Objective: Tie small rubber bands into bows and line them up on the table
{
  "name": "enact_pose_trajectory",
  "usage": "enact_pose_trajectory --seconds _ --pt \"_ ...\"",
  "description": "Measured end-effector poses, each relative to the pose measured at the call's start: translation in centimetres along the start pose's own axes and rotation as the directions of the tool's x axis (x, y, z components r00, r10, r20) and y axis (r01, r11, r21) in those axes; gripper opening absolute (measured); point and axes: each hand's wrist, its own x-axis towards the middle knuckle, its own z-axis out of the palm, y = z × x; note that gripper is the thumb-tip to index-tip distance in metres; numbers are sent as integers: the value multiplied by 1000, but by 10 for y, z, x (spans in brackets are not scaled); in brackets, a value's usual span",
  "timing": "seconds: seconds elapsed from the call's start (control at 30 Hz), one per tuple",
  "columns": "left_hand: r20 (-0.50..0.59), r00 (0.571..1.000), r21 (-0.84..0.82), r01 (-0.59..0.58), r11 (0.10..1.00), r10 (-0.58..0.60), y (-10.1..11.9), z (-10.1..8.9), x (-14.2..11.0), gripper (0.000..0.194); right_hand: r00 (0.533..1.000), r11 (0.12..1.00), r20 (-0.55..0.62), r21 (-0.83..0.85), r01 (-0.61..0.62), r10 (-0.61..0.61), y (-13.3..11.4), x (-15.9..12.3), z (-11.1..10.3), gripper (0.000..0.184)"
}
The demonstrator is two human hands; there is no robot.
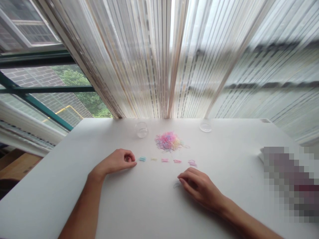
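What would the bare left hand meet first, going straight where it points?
The left hand would probably meet the small turquoise cluster of thin strands, just to its right; height above the white table is unclear.

Homelike room, striped curtain [139,59], window [50,89]

Tabletop [134,205]: open at 6 o'clock, between left hand [119,161] and right hand [196,182].
Band pile [168,141]: blocks 12 o'clock.
Band row [164,160]: crosses just below the pile.
Round clear container [142,132]: 11 o'clock, narrow gap to pile.
Clear dish [205,128]: 1 o'clock, wider gap.
Blurred object [291,182]: blocks 3 o'clock.
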Motion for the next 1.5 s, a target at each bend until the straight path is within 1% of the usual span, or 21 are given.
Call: enact_pose_trajectory --seconds 0.1,0.23,0.4,0.57,0.7,0.83,0.93,1.03,1.2,1.3,1.4,1.5 --pt "-11 1000 9 2 1000 -2 -2 0 1 21 1000 1000 2 1 -2 2 1 0 0 15" --pt "-23 1000 -9 4 1000 -4 -4 -3 1 22 1000 1000 -2 -1 2 -2 1 1 0 15" --pt "-120 989 -30 -92 995 88 1 -1 1 28 1000 1000 -6 -4 9 -9 -1 2 0 15" --pt "-94 991 -47 -104 993 99 9 8 2 24 1000 1000 -8 -7 5 -5 -1 2 -1 16" --pt "-130 983 -36 -131 991 126 8 10 4 26 1000 1000 -4 -8 -2 2 -2 2 -1 15" --pt "-153 978 -36 -149 988 142 5 9 5 33 1000 1000 -1 -6 -4 4 -3 2 -2 16" --pt "-149 980 -27 -134 991 128 4 8 5 37 1000 1000 2 -3 -9 9 -3 3 -2 16" --pt "-147 980 -29 -144 989 138 4 7 5 39 1000 1000 3 -3 -11 11 -3 3 -2 16" --pt "-119 982 -41 -155 987 149 7 10 5 32 1000 1000 10 -2 -14 14 -2 2 -1 17" --pt "-120 981 -48 -162 986 155 7 11 5 30 1000 1000 7 2 -14 14 -2 1 -1 17" --pt "-128 978 -42 -172 984 165 7 11 5 30 1000 1000 4 2 -9 9 -1 1 -1 16" --pt "-115 982 -30 -154 988 149 7 11 5 34 1000 1000 5 -3 -3 3 -1 1 -1 16"
